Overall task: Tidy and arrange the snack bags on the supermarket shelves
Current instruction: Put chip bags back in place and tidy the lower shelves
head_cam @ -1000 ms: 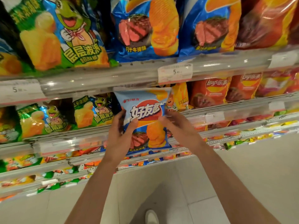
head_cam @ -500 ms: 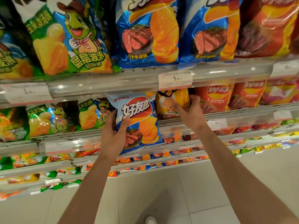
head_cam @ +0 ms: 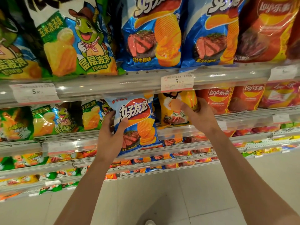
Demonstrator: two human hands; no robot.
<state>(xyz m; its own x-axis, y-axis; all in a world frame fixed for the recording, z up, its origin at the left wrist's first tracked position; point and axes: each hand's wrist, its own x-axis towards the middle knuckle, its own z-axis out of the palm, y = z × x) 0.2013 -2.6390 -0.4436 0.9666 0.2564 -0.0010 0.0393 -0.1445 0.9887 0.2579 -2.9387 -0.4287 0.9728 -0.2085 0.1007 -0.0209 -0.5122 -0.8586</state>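
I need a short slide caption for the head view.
Left hand holds a blue chip bag; right hand grips a yellow bag.

Blue steak-flavour chip bag (head_cam: 138,124) upright, slightly tilted, at the second shelf's front edge (head_cam: 186,132). Yellow chip bag (head_cam: 172,109) just beside it on the right, standing on that shelf.

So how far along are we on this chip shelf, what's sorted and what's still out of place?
Done: the top shelf's large blue steak bags stand in a neat row. In hand: the left hand grips a small blue steak bag held out in front of the second shelf, while the right hand holds the yellow bag on that shelf. Left: seating the blue bag; the lower shelves are too blurred to judge.
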